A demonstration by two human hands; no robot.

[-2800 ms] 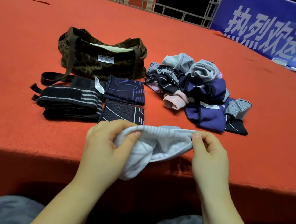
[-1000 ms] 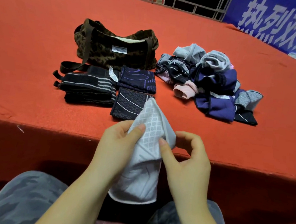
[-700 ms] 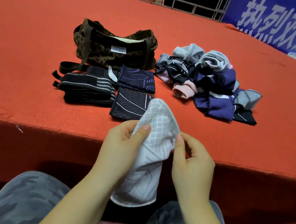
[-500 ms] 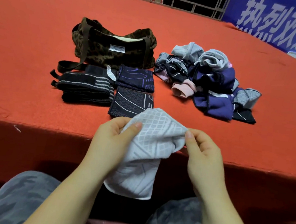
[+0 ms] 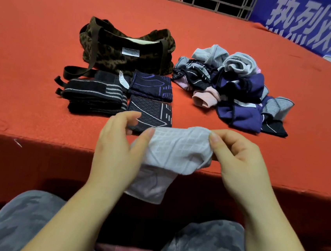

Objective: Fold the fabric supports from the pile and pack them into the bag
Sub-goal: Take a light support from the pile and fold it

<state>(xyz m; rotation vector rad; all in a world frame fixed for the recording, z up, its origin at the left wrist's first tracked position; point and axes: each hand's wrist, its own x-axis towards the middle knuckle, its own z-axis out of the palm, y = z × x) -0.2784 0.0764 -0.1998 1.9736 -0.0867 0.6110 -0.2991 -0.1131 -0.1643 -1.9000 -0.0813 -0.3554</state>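
Since half a second ago the left hand and right hand have drawn apart, each pinching the white support stretched nearer than the bag, whose label is unreadable; banner shows Chinese characters.

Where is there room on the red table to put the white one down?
Bare red cloth lies right of the diamond-patterned folded support, below the unfolded pile, just beyond the white support. Another wide patch lies left of the striped black wrap. It is crowded between the bag and the pile.
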